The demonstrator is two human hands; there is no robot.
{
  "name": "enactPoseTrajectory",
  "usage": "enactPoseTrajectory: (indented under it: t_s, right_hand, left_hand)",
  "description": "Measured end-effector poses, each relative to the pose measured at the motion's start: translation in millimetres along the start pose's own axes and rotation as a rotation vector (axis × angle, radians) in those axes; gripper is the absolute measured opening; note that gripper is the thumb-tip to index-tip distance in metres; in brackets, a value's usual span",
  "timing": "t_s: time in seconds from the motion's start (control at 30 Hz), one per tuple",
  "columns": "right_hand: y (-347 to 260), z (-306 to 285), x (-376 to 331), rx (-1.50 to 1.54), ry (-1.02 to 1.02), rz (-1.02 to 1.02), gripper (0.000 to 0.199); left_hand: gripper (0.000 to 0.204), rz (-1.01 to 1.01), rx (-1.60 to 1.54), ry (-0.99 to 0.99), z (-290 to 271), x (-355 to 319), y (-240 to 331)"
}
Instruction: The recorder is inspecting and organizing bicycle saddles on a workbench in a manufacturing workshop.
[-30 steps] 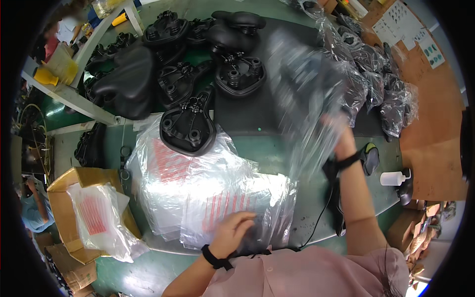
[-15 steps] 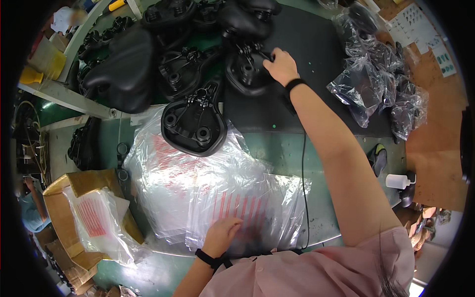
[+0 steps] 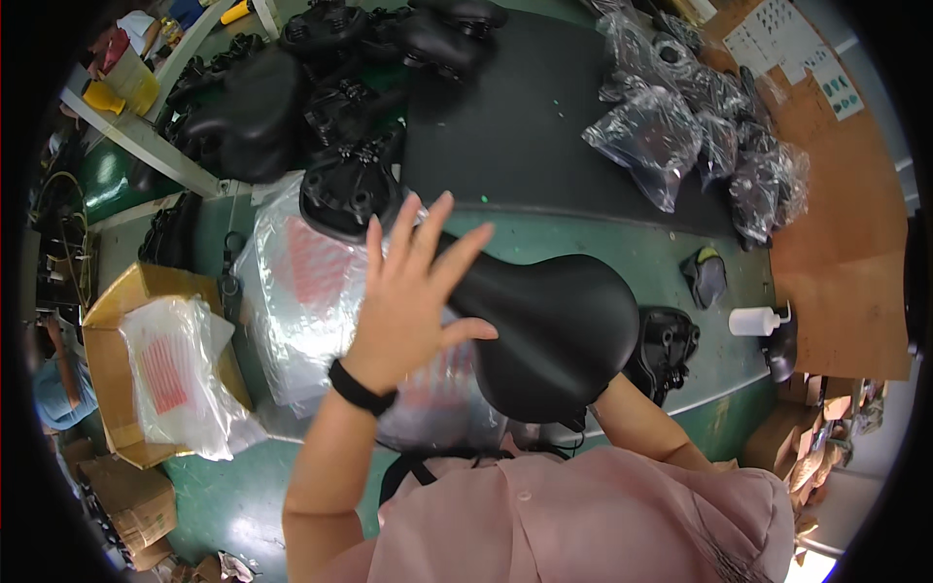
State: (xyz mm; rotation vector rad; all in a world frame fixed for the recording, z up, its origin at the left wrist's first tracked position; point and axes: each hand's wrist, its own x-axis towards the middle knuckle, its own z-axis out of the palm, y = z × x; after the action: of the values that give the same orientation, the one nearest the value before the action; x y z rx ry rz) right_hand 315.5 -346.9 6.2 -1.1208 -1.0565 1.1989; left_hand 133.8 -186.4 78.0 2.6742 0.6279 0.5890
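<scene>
A black bicycle saddle (image 3: 554, 330) is raised in front of my body, its smooth top up and its nose toward the upper left. My right forearm (image 3: 646, 423) runs beneath its wide rear end; the saddle hides my right hand, which holds it up from below. My left hand (image 3: 408, 301) is open, fingers spread, just left of the saddle's nose and above the clear plastic bags (image 3: 282, 340) with red print. Another saddle (image 3: 345, 199) lies underside up at the far end of the bags.
More saddles (image 3: 335, 34) are piled at the far left, beside a black mat (image 3: 525, 107). Plastic-wrapped saddles (image 3: 671, 136) fill the far right. A cardboard box (image 3: 107, 379) with bags stands left. Rightward are an upturned saddle (image 3: 669, 345), a shoe-like item (image 3: 707, 277) and a white bottle (image 3: 756, 322).
My right hand has brought a saddle from the far pile close to my body, now top up. My left hand has risen off the bags and spread its fingers. The view has shifted.
</scene>
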Motion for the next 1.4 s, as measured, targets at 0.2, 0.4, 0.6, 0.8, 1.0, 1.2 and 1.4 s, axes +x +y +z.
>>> enactPoseTrajectory:
  t_s: [0.2,0.4,0.6,0.8,1.0,1.2,1.4]
  right_hand:
    - [16.2,-22.5,-74.8,1.026,-0.192,0.333,0.047]
    - [17.8,-38.0,-125.8,0.996,0.136,0.266,0.058]
    - [94.9,-49.6,-178.0,0.628,0.041,0.157,0.089]
    - [58.1,-16.0,-156.1,0.907,0.17,0.035,0.107]
    - [77.9,-78.7,-164.7,0.488,0.406,0.205,0.053]
    - [122.8,-78.9,-183.9,0.647,0.601,0.353,0.051]
    - [82.9,-41.7,-194.7,0.836,0.434,0.504,0.043]
  left_hand:
    - [0.062,-0.242,-0.252,-0.556,-14.7,-18.6,32.1]
    - [0.052,-0.565,-1.036,-0.389,54.2,-103.6,58.4]
    - [0.058,-0.783,-2.274,-0.552,136.7,-134.0,137.9]
    - [0.052,-0.585,-1.336,-0.513,156.5,-113.8,124.1]
    - [0.075,-0.559,0.226,-0.28,168.4,-182.5,-28.9]
    - [0.063,-0.515,0.067,-0.063,146.0,-144.6,-37.7]
    - [0.049,-0.577,-0.051,-0.347,196.3,-115.4,37.5]
